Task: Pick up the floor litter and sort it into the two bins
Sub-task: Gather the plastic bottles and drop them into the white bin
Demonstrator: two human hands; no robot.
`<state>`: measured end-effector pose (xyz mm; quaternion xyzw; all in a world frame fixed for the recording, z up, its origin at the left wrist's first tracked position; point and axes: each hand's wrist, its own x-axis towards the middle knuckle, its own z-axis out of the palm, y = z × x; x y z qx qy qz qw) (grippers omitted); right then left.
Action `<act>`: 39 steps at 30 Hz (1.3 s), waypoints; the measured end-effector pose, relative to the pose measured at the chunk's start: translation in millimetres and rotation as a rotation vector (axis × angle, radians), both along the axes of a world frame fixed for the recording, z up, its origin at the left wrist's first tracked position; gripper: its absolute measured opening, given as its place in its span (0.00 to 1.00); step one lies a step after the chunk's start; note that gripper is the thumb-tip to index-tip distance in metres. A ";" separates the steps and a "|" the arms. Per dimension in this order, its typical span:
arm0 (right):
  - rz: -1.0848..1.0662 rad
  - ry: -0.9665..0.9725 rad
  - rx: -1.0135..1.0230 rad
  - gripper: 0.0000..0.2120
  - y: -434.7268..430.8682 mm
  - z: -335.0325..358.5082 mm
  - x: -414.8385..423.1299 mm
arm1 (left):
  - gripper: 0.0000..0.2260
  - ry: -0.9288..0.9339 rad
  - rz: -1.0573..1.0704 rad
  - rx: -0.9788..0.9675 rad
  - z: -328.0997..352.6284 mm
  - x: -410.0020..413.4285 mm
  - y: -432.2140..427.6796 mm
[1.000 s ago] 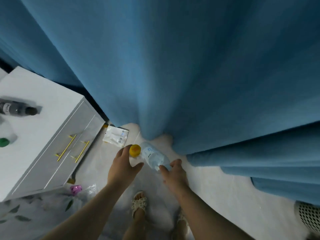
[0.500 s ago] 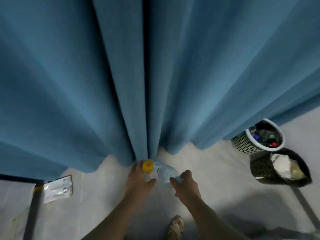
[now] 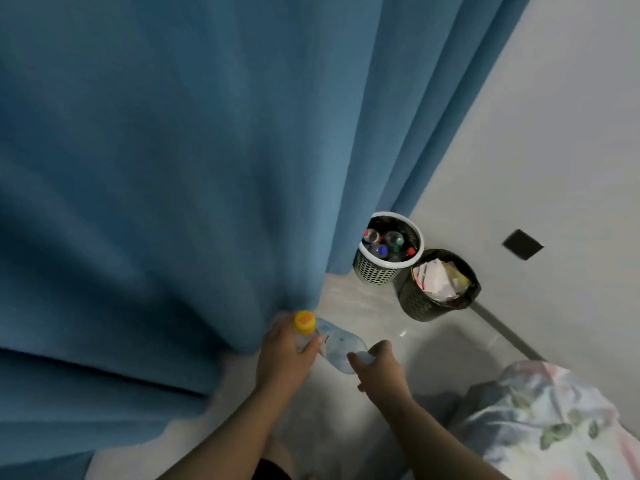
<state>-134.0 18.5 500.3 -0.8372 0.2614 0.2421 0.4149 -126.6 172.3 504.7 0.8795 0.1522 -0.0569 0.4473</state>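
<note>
Clasping the neck of a clear bottle in the left grip, just under the yellow cap; pinching the base end in the right grip. Held crosswise above the floor, long axis left to right, cap left. Far and right of both grips, well apart: a white bin with bottles inside, probably the target, and just beside it a dark bin of paper. Closer to the right grip. Far left, a blue curtain; right, a pale wall; near right, flowered cloth.
</note>
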 end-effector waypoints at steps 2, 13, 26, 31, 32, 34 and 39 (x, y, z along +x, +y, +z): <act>-0.054 -0.010 0.010 0.15 -13.2 0.6 15.6 | 0.14 0.011 -0.077 0.033 0.5 24.9 -12.2; -0.301 0.000 -0.008 0.16 -61.0 -13.5 149.6 | 0.13 0.104 -0.261 -0.092 -4.1 200.7 -63.8; -0.452 0.016 -0.017 0.17 -120.7 -15.1 258.6 | 0.08 0.235 -0.451 -0.045 1.9 356.0 -134.1; -0.432 0.015 0.013 0.17 -162.7 -19.6 295.5 | 0.09 0.272 -0.434 -0.051 -3.0 388.8 -176.4; -0.418 0.017 0.015 0.17 -173.4 -21.3 304.4 | 0.07 0.281 -0.417 -0.058 -4.2 395.8 -186.2; -0.376 0.029 0.009 0.17 -197.4 -23.7 323.0 | 0.06 0.300 -0.362 -0.073 -8.4 409.7 -206.4; -0.288 0.034 0.007 0.16 -254.1 -27.5 364.4 | 0.11 0.313 -0.185 -0.064 -19.0 436.5 -253.8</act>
